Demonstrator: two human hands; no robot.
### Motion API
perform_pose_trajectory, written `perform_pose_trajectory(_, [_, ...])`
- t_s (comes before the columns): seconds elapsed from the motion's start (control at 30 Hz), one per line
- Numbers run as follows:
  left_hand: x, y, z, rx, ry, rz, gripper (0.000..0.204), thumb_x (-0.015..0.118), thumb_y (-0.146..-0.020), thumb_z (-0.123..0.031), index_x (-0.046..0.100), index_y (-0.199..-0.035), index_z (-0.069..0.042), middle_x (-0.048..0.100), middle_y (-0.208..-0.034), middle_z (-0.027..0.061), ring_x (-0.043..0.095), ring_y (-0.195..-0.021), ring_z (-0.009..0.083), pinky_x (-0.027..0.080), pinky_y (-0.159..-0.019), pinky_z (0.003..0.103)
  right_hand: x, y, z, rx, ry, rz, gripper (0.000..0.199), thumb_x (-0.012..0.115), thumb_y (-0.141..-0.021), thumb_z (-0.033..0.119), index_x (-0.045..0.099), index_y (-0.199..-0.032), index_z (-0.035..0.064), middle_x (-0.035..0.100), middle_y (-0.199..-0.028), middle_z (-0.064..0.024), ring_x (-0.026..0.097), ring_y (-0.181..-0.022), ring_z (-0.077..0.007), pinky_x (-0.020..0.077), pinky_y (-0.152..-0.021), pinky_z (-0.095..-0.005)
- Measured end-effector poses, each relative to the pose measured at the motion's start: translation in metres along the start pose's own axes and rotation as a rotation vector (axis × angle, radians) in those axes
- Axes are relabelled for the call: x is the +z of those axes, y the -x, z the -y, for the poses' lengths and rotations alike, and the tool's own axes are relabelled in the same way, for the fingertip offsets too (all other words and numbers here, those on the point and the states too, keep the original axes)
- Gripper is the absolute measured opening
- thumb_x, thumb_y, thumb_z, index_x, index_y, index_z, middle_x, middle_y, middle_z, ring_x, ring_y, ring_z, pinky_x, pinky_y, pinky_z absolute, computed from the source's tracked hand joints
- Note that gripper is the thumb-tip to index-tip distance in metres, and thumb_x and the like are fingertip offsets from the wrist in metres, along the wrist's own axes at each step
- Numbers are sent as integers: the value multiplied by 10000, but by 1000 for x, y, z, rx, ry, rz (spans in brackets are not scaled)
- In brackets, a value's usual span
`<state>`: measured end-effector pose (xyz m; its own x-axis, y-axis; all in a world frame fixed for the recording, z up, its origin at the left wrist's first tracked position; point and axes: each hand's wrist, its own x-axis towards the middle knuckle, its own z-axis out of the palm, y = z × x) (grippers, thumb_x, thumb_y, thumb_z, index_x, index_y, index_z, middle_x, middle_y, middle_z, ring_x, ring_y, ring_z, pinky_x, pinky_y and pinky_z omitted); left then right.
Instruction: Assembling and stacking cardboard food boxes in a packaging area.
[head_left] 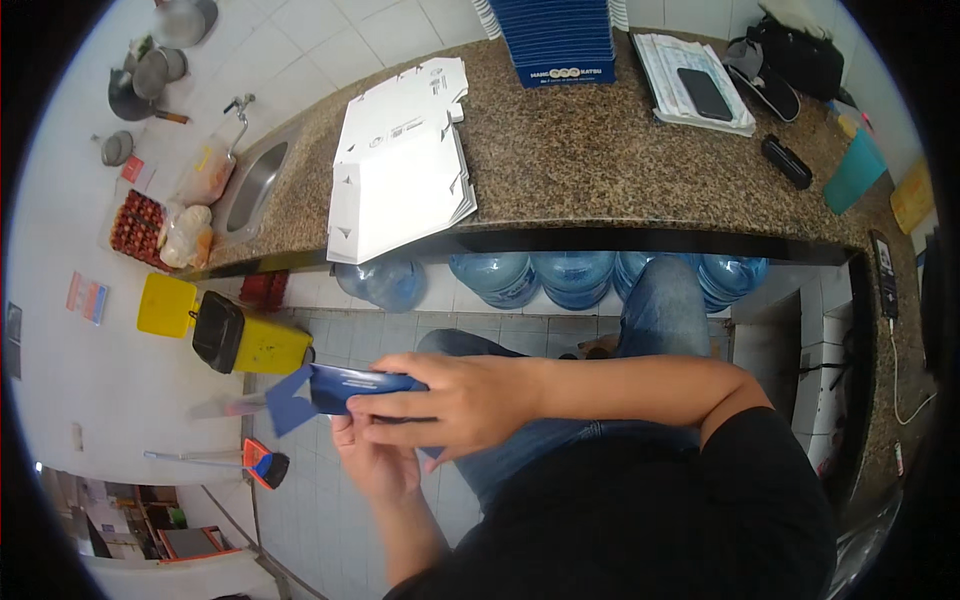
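Above my lap, both hands are on a dark blue cardboard box (335, 388), partly folded, with a loose flap sticking out to the left. My right hand (455, 400) reaches across it from the right, its fingers laid over the upper side and gripping it. Below, my left hand (380, 465) holds the box from underneath; some of its fingers are hidden by the card and the other hand. On the counter ahead lies a pile of flat white cardboard blanks (400, 180). A tall stack of blue cardboard boxes (558, 45) stands at the back by the wall.
The speckled stone counter (560, 160) carries a black phone (706, 94) on papers (665, 60), a black case (786, 162) and a teal cup (855, 172). Large blue water bottles (572, 275) stand beneath. A yellow bin (268, 345) and an orange dustpan (258, 460) are at left.
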<state>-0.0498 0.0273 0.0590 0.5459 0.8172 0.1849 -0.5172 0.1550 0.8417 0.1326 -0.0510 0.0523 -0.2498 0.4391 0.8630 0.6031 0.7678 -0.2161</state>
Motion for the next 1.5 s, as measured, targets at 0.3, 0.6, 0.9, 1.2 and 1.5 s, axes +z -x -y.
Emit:
perform_pose_trajectory(0.3, [22, 22, 76, 9, -60, -71, 268, 641, -1039, -116, 588, -1263, 21, 699, -1173, 107, 706, -1043, 198, 590, -880, 313, 13, 37, 11, 314, 312, -175, 589, 739, -904, 328, 633, -1422, 69, 539, -1529, -168, 602, -1073, -381, 539, -953, -442])
perform_pose_trajectory(0.6, [37, 22, 99, -84, 201, 57, 297, 511, -1098, -129, 481, -1368, -8, 645, -1276, 169, 662, -1149, 220, 550, -972, 368, -2, 49, 19, 606, 363, -214, 681, 610, -1000, 140, 339, -1609, -2, 513, -1503, -270, 632, -1100, -358, 499, -988, -413])
perform_pose_trajectory(0.9, [10, 15, 47, -455, -579, 466, 245, 530, -1097, -111, 627, -1276, 25, 725, -1015, 36, 642, -904, 54, 500, -775, 225, -69, 88, 22, 1059, -184, 94, 478, 677, -1005, 188, 592, -1466, 91, 482, -630, -14, 491, -570, -71, 398, -544, -293])
perform_pose_trajectory(1.2, [33, 25, 56, -261, -607, 271, 482, 617, -991, 31, 359, -1390, -48, 625, -648, -4, 498, -595, 33, 361, -613, 187, -53, 78, 24, 1062, -80, 70, 382, 818, -880, 281, 708, -1158, 43, 573, -568, -100, 581, -487, -247, 431, -527, -373])
perform_pose_trajectory(1.5, [1, -14, 53, 136, -648, 160, 772, 767, -934, -153, 274, -1520, -52, 695, -1053, 138, 624, -995, 159, 440, -867, 283, -70, 64, 40, 919, -118, 88, 741, 964, -729, 216, 617, -1368, 71, 600, -655, -18, 599, -560, -104, 452, -527, -269])
